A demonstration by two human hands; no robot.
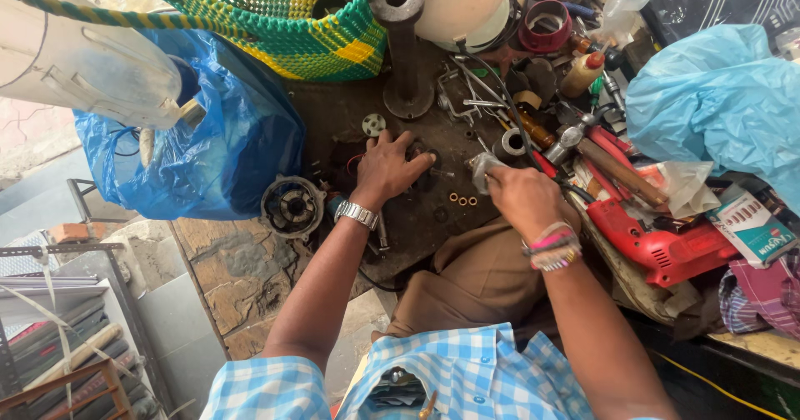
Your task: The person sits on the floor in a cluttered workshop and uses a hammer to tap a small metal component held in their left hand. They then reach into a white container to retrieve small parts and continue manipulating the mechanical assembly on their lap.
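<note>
At frame centre, on dark bench [333, 112]: left hand [387, 168] pressed palm-down, fingers spread over small dark part [423, 155], mostly hidden beneath fingertips. Right hand [517, 195] just right of it, clenched around pale wrapped object [482, 167] protruding at upper left of fist. Three brass rings [462, 198] between hands, apart from both. Red drill [658, 241] at right.

The left hand [385, 168] covers a dark part on the table [333, 112], so its shape cannot be told. The right hand [521, 197] hides most of a small shiny piece [481, 166]. The white housing [462, 3] is cut off at the far edge.
</note>
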